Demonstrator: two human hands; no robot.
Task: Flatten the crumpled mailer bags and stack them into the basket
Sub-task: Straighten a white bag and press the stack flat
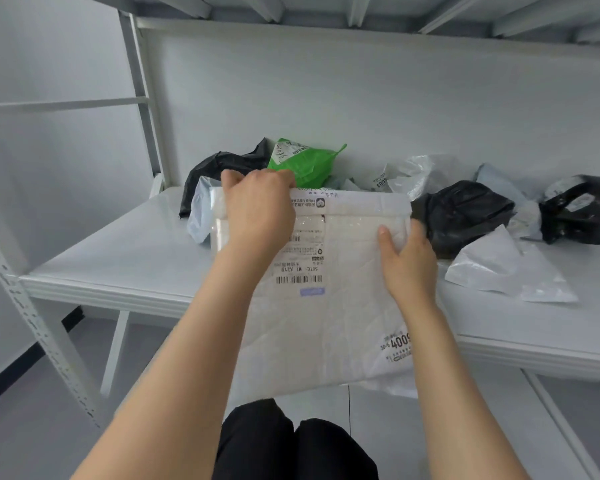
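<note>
Item 1: white padded mailer (326, 327), the piece in hand. It is lying almost flat and tilted, its far part hanging over the white shelf top (118, 251) and its near edge jutting past the shelf's near rim above the person's black trousers (291, 445). A shipping label (300, 258) with a barcode is showing on its upper face, left of centre. A printed number patch (397, 344) is sitting at the near right corner.

Item 2: left hand (260, 209). It is gripping the mailer's far left edge, fingers curling over the top rim.

Item 3: right hand (409, 261). It is pinching the mailer's right edge, thumb lying on the upper face, fingers wrapping round the side. The two hands are working apart, at opposite sides of the mailer.

Item 4: crumpled bags waiting on the shelf top, far side.
- black bag (219, 171), far left
- pale blue bag (201, 213), just beside it, partly hiding behind the held mailer
- green bag (305, 164), with a white label, standing behind the left hand
- translucent white bag (413, 174), centre right
- second black bag (465, 216), just right of the held mailer
- white flat bag (499, 271), lying near the second black bag
- third black bag (582, 213), at the right edge of view

Item 5: perforated shelf upright (25, 306), standing near left.
</note>
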